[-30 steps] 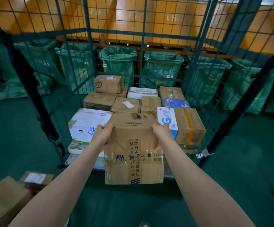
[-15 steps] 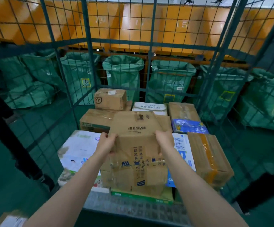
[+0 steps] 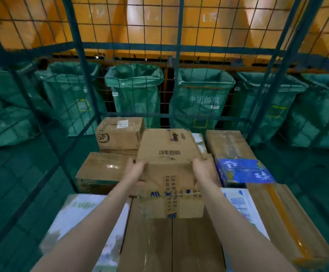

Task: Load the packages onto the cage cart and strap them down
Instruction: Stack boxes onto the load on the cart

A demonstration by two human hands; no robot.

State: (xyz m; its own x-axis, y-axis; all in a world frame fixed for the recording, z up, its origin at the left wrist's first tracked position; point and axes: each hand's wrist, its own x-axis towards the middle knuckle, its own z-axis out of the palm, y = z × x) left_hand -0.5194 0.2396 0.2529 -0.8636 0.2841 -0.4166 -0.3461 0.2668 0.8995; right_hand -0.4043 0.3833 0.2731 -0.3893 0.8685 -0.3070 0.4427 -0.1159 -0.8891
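I hold a worn brown cardboard box (image 3: 169, 165) with a barcode and blue print over the middle of the load in the cage cart (image 3: 79, 55). My left hand (image 3: 135, 170) grips its left edge and my right hand (image 3: 205, 169) grips its right edge. Whether the box rests on the packages below cannot be told. Below it lie several packages: a brown box marked SF (image 3: 120, 134) at the back left, a flat brown box (image 3: 102, 169) to the left, a white one (image 3: 77, 218) near left, and a blue-labelled pack (image 3: 244, 172) to the right.
Green wire mesh walls stand at the back and both sides of the cart. A long taped brown box (image 3: 289, 218) lies along the right edge. Green sacks (image 3: 134, 95) hang in a row behind the cart under orange chutes (image 3: 159, 22).
I have stepped up to the cart and carried the box forward and over the load, from in front of the cart's edge to its middle. Both hands kept their grip.
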